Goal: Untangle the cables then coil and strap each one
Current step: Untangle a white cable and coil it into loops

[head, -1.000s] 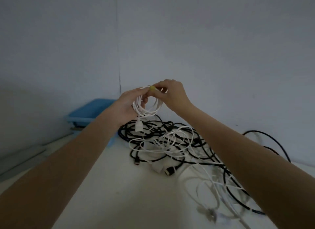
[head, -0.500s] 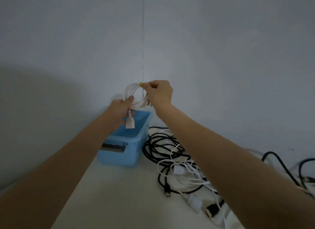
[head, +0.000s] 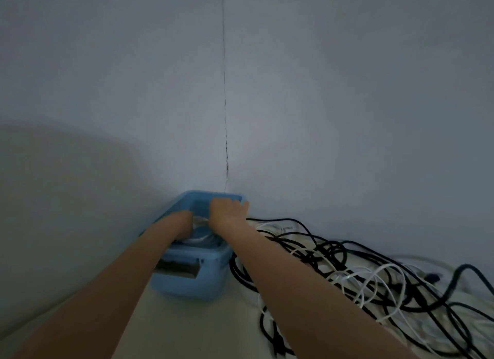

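Both arms reach into the blue plastic bin [head: 187,281] by the wall, where a coiled white cable [head: 199,237] lies between the left hand [head: 184,225] and right hand [head: 227,211]; I cannot tell either grip, fingers hidden. This looks like stowing a finished coil. Next comes freeing another strand from the tangled heap of black and white cables [head: 361,278] on the pale bench [head: 187,329].

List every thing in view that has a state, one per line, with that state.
blue bin: open-topped, against the wall, both hands inside.
white coiled cable: lying in the bin, partly hidden.
cable tangle: black and white, still knotted, right of the bin.
left hand: in the bin, grip hidden.
right hand: over the bin, fingers hidden.
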### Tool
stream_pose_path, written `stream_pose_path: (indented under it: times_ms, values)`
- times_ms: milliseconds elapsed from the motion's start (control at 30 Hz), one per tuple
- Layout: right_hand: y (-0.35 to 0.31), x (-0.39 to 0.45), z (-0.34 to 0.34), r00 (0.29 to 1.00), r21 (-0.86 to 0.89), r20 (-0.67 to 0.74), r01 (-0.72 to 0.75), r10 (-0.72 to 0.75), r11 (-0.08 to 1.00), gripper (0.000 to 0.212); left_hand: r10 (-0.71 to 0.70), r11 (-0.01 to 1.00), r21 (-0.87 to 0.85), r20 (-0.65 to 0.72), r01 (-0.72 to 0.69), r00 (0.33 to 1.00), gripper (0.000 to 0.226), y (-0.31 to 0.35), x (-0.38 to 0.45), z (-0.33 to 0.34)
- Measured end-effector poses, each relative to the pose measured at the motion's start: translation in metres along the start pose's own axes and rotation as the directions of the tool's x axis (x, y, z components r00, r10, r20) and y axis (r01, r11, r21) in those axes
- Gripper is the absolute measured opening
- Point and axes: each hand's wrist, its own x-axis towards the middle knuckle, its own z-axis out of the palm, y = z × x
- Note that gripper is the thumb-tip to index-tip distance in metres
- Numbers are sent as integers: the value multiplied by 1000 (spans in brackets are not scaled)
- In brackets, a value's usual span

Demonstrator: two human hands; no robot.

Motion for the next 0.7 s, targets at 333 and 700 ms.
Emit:
stream_pose_path:
  times_ms: [333,700]
  values:
    - [3,-9,-9,991,-68,75,119,-113,991,27,61,997,55,-60,-58,996,37,19,-6,-10]
    - [157,-104,-119,994,-84,110,-11,20,996,22,486,762,-228,-418,-606,768,29,181,-99,-30]
